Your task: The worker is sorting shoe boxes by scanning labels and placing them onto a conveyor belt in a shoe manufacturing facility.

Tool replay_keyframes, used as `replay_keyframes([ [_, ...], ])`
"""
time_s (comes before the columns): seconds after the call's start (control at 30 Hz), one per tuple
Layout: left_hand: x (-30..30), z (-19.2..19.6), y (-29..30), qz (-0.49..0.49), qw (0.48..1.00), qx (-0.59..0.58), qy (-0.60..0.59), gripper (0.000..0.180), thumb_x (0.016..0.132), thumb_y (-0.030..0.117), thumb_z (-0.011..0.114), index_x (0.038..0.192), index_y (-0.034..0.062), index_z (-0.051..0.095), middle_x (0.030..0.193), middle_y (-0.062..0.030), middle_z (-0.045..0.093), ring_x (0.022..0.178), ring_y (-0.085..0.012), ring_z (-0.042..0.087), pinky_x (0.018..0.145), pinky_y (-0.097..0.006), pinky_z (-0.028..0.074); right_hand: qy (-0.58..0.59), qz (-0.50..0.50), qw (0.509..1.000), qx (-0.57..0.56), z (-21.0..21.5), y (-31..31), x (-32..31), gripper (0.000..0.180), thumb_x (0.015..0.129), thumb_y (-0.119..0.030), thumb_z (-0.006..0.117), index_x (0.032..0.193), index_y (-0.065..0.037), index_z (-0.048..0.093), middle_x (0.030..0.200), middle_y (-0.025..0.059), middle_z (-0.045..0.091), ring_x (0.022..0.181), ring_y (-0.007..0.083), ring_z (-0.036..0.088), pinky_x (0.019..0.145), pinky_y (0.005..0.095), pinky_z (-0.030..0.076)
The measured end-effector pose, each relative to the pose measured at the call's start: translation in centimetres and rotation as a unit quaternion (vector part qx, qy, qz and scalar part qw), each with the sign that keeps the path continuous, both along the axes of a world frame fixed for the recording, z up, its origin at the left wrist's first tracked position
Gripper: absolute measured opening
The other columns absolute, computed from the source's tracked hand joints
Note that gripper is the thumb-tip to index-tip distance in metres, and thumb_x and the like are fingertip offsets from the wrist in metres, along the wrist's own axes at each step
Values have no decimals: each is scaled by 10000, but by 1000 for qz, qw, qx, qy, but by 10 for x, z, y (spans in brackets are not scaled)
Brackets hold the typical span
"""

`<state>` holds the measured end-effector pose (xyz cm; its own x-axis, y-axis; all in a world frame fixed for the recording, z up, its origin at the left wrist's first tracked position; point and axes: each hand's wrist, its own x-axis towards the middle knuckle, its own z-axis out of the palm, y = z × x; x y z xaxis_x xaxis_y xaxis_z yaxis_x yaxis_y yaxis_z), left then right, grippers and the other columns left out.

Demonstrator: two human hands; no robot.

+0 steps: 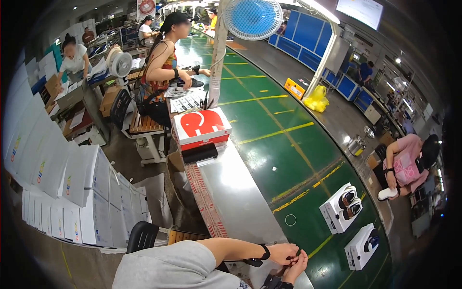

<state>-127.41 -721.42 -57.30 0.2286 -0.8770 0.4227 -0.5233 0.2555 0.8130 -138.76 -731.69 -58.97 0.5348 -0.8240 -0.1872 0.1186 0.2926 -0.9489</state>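
My left hand (283, 253) and my right hand (297, 268) meet over the edge between the metal tabletop (255, 202) and the green conveyor belt (269, 159). Both have bent, closed fingers, and the fingertips pinch around something small and dark that I cannot make out. Black bands circle both wrists. To the right on the belt, a white shoebox (333, 222) carries a pair of dark shoes with brownish parts (350, 204). Nearer me is another white shoebox (357, 257) with a dark blue shoe (371, 240).
A red and white box (202, 126) and a black flat case (199, 152) lie farther up the tabletop, near a post (218, 72). White cartons (96, 212) are stacked at left. One co-worker (166, 62) stands beyond; another (406, 166) across the belt holds a white shoe (387, 193).
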Motion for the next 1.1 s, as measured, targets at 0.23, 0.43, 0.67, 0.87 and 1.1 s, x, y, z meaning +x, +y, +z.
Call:
replay_keyframes([
  [0.23, 2, -6, 1, 8, 1000, 4, -30, 191, 807, 172, 628, 774, 2, 548, 828, -137, 527, 864, -317, 542, 749, -414, 447, -47, -14, 999, 24, 16, 13, 3, 196, 1021, -135, 497, 1168, -19, 553, 613, -23, 481, 548, 65, 437, 536, 203, 400],
  [0.43, -2, 1, 4, 34, 999, -13, -30, 187, 863, 182, 596, 937, 23, 532, 918, -137, 522, 905, -315, 531, 805, -409, 446, -67, -28, 997, 22, 14, 15, 3, 178, 1024, -120, 496, 1147, -7, 558, 658, -20, 500, 583, 58, 452, 561, 193, 408],
  [0.67, -3, 3, 3, 34, 997, -5, -64, 179, 866, 190, 603, 923, 38, 528, 917, -119, 517, 912, -299, 516, 824, -402, 445, -60, -20, 998, -6, 11, 17, 2, 154, 1024, -111, 491, 1107, -9, 571, 679, -27, 498, 594, 47, 443, 555, 185, 394],
  [0.87, -1, -2, 1, 17, 997, -4, -70, 137, 870, 141, 594, 906, 24, 532, 918, -121, 521, 920, -298, 512, 828, -402, 443, -20, -34, 996, -77, 5, 20, 3, 173, 1028, -123, 468, 1089, 1, 573, 785, 3, 556, 682, 63, 492, 607, 201, 423],
  [1.1, 1, -4, 1, 17, 997, -2, -69, 181, 868, 118, 583, 999, -5, 564, 961, -147, 528, 959, -317, 513, 839, -399, 443, 79, -51, 977, -193, 1, 31, 14, 194, 1011, -126, 466, 1062, 26, 575, 1019, 95, 612, 919, 186, 579, 831, 317, 492],
])
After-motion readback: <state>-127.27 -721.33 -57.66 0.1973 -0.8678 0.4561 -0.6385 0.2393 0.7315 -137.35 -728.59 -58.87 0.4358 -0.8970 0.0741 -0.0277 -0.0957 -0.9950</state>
